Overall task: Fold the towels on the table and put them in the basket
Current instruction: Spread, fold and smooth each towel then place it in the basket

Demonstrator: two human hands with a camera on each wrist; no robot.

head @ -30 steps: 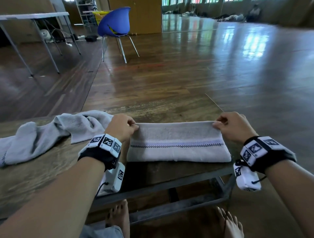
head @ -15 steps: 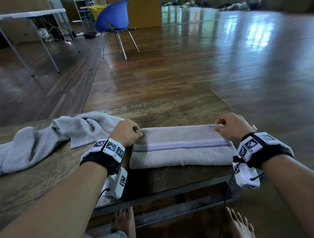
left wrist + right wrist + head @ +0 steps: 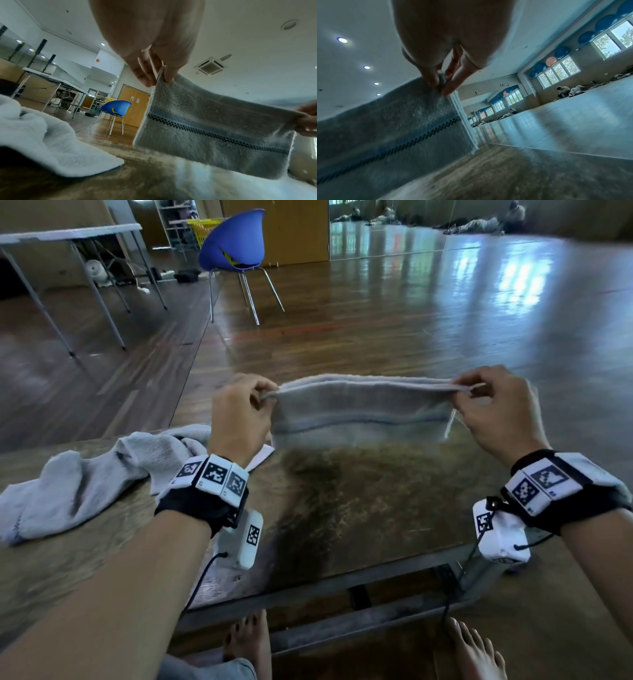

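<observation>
Folded grey terry towel with a checked stripe [image 3: 359, 412] hung above the wooden counter [image 3: 342, 508], its top corners pinched by the left hand [image 3: 238, 412] and right hand [image 3: 496, 409]. Folding looked mid-way; next, judging by this, came another fold, while the crumpled pale grey towel [image 3: 85, 481] waited.

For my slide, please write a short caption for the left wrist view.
Left hand and right hand pinch a folded striped towel above the table.

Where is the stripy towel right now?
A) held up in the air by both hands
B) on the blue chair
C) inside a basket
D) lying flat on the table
A: the left hand and right hand each pinch a top corner of the striped towel, and it hangs clear above the table.
</observation>
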